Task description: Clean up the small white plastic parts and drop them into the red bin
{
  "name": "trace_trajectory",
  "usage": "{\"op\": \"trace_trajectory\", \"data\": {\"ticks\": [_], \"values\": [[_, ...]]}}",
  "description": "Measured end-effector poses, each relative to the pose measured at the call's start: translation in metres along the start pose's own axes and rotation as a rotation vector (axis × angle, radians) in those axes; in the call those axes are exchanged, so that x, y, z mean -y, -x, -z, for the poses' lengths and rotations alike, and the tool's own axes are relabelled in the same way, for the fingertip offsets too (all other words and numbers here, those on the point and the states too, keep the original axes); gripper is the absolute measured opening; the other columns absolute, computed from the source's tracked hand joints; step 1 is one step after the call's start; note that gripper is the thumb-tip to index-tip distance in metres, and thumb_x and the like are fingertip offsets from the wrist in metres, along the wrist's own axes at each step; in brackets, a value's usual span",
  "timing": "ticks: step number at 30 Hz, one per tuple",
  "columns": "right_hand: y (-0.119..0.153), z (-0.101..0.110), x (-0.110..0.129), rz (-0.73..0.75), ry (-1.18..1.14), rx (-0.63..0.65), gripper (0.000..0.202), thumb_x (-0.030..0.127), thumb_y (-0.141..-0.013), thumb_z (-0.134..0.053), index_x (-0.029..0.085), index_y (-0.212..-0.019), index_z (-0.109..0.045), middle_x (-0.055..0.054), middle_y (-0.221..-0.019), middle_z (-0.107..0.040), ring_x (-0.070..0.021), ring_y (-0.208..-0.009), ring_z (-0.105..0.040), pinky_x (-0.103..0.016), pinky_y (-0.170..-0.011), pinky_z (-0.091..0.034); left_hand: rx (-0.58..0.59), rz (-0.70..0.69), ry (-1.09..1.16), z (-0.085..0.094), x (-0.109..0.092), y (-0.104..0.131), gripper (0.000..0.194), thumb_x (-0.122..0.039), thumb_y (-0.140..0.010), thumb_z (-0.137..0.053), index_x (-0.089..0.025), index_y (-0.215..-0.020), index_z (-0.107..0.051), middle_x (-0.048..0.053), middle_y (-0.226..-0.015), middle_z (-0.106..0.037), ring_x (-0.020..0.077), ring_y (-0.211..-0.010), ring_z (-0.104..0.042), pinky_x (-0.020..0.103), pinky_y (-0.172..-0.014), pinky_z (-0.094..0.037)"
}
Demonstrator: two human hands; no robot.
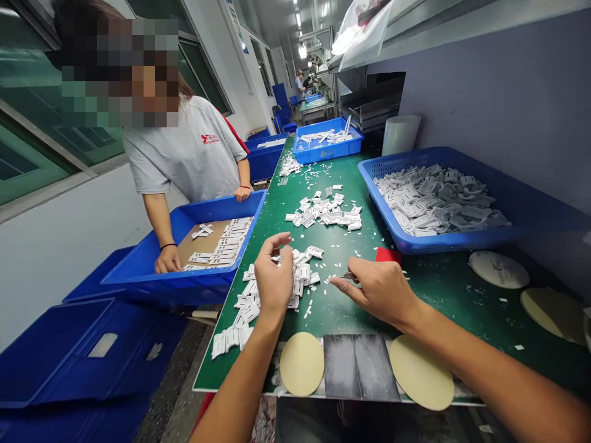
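Observation:
My left hand [273,277] is raised over a heap of white plastic pieces [249,307] near the table's left edge. Its thumb and index finger curve apart, and I see nothing between them. My right hand [381,289] is closed around a small dark metal tool [351,277], its tip pointing left between thumb and fingers. Most of this tool is hidden, so its exact kind does not show. Right behind the right hand lies a flat red piece [388,255]. Tiny white scraps [308,307] are scattered on the green table between my hands.
A blue basket [401,243] piled with white pieces stands right; another blue tray [330,152] is farther back. More pieces [327,212] lie mid-table. Pale discs [301,364] and a dark plate [360,367] line the front edge. At left, a person [194,147] reaches into a blue crate [221,277].

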State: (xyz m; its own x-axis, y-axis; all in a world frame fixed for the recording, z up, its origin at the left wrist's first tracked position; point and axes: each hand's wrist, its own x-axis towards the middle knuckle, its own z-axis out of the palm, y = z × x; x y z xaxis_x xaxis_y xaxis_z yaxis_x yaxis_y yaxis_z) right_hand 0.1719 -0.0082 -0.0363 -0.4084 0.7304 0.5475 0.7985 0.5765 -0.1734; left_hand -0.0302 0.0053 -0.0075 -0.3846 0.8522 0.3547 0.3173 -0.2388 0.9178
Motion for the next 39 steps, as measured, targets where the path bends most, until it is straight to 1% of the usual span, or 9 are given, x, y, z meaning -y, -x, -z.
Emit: {"op": "trace_trajectory", "data": {"ticks": [6,8,12,15,19,25,32,35,39], "values": [[-0.002,0.003,0.0,-0.287,0.299,0.275,0.063,0.07,-0.091,-0.034,0.017,-0.118,-0.057,-0.009,-0.084,-0.067,-0.0202,-0.065,-0.063,-0.026,-0.05,-0.019,-0.13,-0.104,-0.098,0.015,0.008,-0.021,0.022,-0.031,-0.086,-0.056,-0.02,-0.1,-0.069,0.006,-0.103,-0.07,0.0195,-0.095,-0.063,0.028,-0.085,-0.046],[-0.003,0.005,0.0,-0.327,0.346,0.272,0.064,0.067,-0.092,-0.035,0.019,-0.132,-0.049,-0.011,-0.099,-0.066,-0.0213,-0.071,-0.065,-0.026,-0.049,-0.023,-0.039,-0.093,-0.112,0.017,0.008,-0.029,0.024,-0.032,-0.085,-0.058,-0.02,-0.104,-0.068,0.008,-0.105,-0.07,0.0196,-0.094,-0.063,0.029,-0.085,-0.046],[-0.003,0.006,0.002,-0.305,0.347,0.241,0.065,0.063,-0.093,-0.036,0.018,-0.14,-0.044,-0.014,-0.11,-0.062,-0.0241,-0.083,-0.065,-0.028,-0.05,-0.033,0.288,-0.053,-0.263,0.015,0.003,-0.057,0.037,-0.034,-0.082,-0.063,-0.021,-0.117,-0.064,0.008,-0.105,-0.071,0.0198,-0.089,-0.066,0.03,-0.082,-0.048],[-0.003,0.004,0.004,-0.377,0.387,0.257,0.066,0.06,-0.094,-0.039,0.011,-0.137,-0.047,-0.016,-0.107,-0.062,-0.024,-0.078,-0.065,-0.03,-0.05,-0.037,0.413,-0.067,-0.547,0.0,0.003,-0.089,0.038,-0.035,-0.083,-0.062,-0.022,-0.119,-0.063,0.008,-0.103,-0.072,0.0214,-0.09,-0.066,0.03,-0.083,-0.047],[-0.003,0.002,0.004,-0.374,0.375,0.198,0.062,0.056,-0.097,-0.035,0.012,-0.141,-0.043,-0.017,-0.11,-0.061,-0.0218,-0.078,-0.065,-0.028,-0.051,-0.04,0.419,-0.035,-0.726,-0.03,0.017,-0.121,0.036,-0.03,-0.078,-0.068,-0.021,-0.113,-0.067,0.009,-0.102,-0.073,0.0247,-0.099,-0.065,0.032,-0.088,-0.045],[-0.004,0.004,0.0,-0.414,0.352,0.26,0.047,0.042,-0.1,-0.033,0.014,-0.135,-0.049,-0.015,-0.101,-0.065,-0.0198,-0.073,-0.068,-0.026,-0.052,-0.041,0.409,0.07,-0.88,-0.063,0.047,-0.121,0.019,-0.038,-0.071,-0.073,-0.02,-0.077,-0.068,0.012,-0.094,-0.073,0.0287,-0.099,-0.065,0.035,-0.083,-0.044],[-0.006,0.005,0.001,-0.408,0.311,0.275,0.046,0.043,-0.1,-0.036,0.014,-0.133,-0.051,-0.014,-0.1,-0.067,-0.0219,-0.074,-0.069,-0.028,-0.053,-0.043,0.373,0.123,-0.777,-0.066,0.055,-0.121,0.023,-0.033,-0.069,-0.077,-0.02,-0.082,-0.062,0.012,-0.103,-0.071,0.0278,-0.106,-0.061,0.036,-0.087,-0.042],[-0.006,0.005,0.001,-0.387,0.276,0.235,0.042,0.04,-0.1,-0.037,0.015,-0.129,-0.054,-0.013,-0.099,-0.068,-0.0221,-0.079,-0.069,-0.028,-0.055,-0.042,0.4,0.132,-0.63,-0.062,0.044,-0.122,0.023,-0.031,-0.066,-0.079,-0.018,-0.073,-0.062,0.012,-0.094,-0.071,0.0275,-0.099,-0.063,0.034,-0.082,-0.043],[-0.006,0.008,0.0,-0.326,0.19,0.15,0.035,0.035,-0.102,-0.033,0.02,-0.12,-0.058,-0.009,-0.097,-0.07,-0.0193,-0.084,-0.067,-0.026,-0.058,-0.039,0.473,0.097,-0.318,-0.045,0.018,-0.105,0.032,-0.043,-0.078,-0.064,-0.018,-0.098,-0.064,0.01,-0.098,-0.069,0.0185,-0.085,-0.064,0.026,-0.07,-0.045]]}}
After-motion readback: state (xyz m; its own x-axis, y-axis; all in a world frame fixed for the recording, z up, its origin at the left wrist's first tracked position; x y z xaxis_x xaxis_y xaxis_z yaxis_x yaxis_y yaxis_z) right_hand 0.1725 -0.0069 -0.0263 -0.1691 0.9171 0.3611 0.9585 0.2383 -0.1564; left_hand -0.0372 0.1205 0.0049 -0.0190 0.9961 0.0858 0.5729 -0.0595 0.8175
